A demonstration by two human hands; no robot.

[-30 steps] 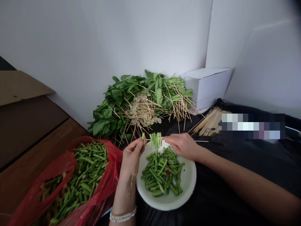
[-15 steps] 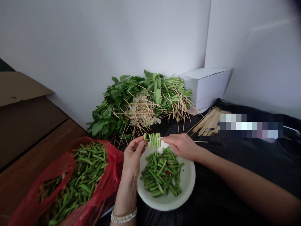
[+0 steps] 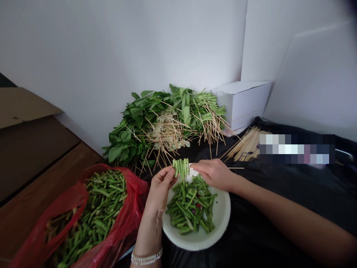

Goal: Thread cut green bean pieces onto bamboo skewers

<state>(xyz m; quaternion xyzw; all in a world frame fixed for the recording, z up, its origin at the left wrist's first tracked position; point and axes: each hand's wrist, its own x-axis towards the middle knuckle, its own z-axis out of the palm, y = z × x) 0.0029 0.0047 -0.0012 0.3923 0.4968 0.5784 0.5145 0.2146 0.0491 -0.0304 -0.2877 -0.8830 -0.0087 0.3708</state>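
Observation:
Over a white bowl (image 3: 223,223), a row of short green bean pieces (image 3: 181,168) is threaded side by side on a bamboo skewer (image 3: 236,168). My right hand (image 3: 213,173) is closed around the skewer, whose bare end sticks out to the right past the hand. Pinched at the left end of the row, my left hand (image 3: 162,184) has its thumb and fingertips on the outermost bean piece. Loose cut green beans (image 3: 192,208) lie heaped in the bowl below, with a bit of something red among them.
At left stands a red plastic bag (image 3: 136,190) full of cut beans (image 3: 103,204). Behind the bowl are piled skewered leafy greens (image 3: 122,143), pale skewered pieces (image 3: 167,126) and bean skewers (image 3: 209,102). Bare skewers (image 3: 248,143) lie right, near a white box (image 3: 248,104). Cardboard (image 3: 30,108) is far left.
The outermost bean piece, apart from the row before, has slid right along the skewer against the others, with my left hand on it. My right hand keeps its hold.

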